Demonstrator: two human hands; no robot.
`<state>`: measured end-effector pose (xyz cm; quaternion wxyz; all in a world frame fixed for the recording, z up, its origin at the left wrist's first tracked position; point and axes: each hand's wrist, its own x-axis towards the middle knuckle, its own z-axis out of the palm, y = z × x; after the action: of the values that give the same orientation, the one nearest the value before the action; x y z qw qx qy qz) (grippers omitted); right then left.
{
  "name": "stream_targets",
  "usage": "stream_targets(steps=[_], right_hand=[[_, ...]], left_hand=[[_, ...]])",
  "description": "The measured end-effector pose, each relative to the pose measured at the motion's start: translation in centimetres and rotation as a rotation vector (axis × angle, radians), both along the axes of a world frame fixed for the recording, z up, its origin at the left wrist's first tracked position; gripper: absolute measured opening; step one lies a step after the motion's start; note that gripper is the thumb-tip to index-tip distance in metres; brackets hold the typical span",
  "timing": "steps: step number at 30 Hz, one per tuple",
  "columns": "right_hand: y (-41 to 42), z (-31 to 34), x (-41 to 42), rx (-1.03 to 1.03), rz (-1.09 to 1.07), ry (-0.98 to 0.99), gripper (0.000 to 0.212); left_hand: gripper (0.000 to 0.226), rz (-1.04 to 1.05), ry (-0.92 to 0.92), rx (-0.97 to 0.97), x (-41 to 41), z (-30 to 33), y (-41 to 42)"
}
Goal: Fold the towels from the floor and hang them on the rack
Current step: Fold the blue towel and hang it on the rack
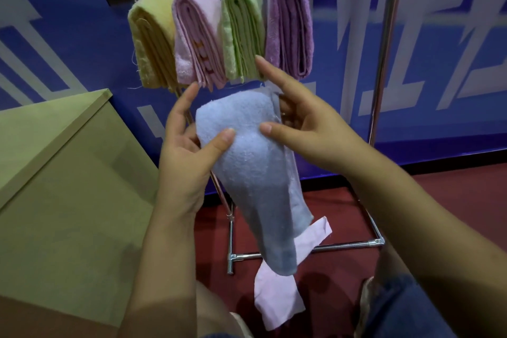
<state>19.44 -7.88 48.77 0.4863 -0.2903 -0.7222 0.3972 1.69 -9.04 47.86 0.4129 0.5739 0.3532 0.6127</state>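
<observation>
My left hand and right hand pinch a fluffy, folded pale-blue towel draped over a metal rack rail; four folded terry towels hang above; a thin pink cloth lies on the red floor.

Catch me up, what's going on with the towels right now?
A person holds a folded blue towel in front of the rack, the left hand and right hand each pinching it near the top. Four folded towels already hang side by side on the rack: yellow, pink, green and purple. A light pink cloth lies on the red floor below.
</observation>
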Motion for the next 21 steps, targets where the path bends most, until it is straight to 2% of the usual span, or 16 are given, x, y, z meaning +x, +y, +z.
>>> stream_targets(steps=[5, 10, 16, 21], right_hand=[[0.1, 0.1, 0.6, 0.008, -0.06, 0.031, 0.062], [0.1, -0.4, 1.0, 0.033, -0.124, -0.091, 0.071], [0.1, -0.2, 0.0, 0.161, -0.388, -0.285, 0.052], [0.2, 0.4, -0.3, 0.302, -0.476, -0.377, 0.029]], left_hand=[[0.053, 0.015, -0.021, 0.034, 1.3, 0.7, 0.5], [0.045, 0.072, 0.042, 0.062, 1.4, 0.2, 0.8], [0.044, 0.284, 0.234, 0.17, 1.2, -0.2, 0.5], [0.045, 0.26, 0.149, 0.202, 1.0, -0.1, 0.5]])
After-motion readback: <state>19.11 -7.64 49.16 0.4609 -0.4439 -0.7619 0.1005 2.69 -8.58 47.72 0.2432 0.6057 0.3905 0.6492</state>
